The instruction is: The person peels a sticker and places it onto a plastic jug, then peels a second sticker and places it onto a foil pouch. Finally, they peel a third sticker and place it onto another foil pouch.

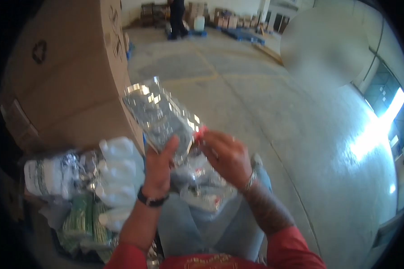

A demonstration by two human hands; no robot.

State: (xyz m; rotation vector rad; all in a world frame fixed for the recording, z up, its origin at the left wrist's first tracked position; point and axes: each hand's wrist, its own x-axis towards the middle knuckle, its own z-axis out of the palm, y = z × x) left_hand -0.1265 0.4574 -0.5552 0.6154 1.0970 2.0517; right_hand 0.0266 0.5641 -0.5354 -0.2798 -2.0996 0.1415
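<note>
A shiny, see-through plastic package (155,110) is held up in front of me, tilted to the upper left. My left hand (159,168) grips its lower end, thumb across the front. At its right edge is a small red piece (200,134), which the fingers of my right hand (229,157) pinch. What the package contains cannot be made out through the glare. Below my hands, between my legs, lie more clear plastic packages (206,190) with red bits on them.
A big cardboard box (72,76) stands at the left. Beside my left arm are several white plastic jugs (116,172), a white printed bag (54,177) and green-striped packs (78,219). Far back, a person (177,18) stands near blue pallets (242,35) and stacked boxes.
</note>
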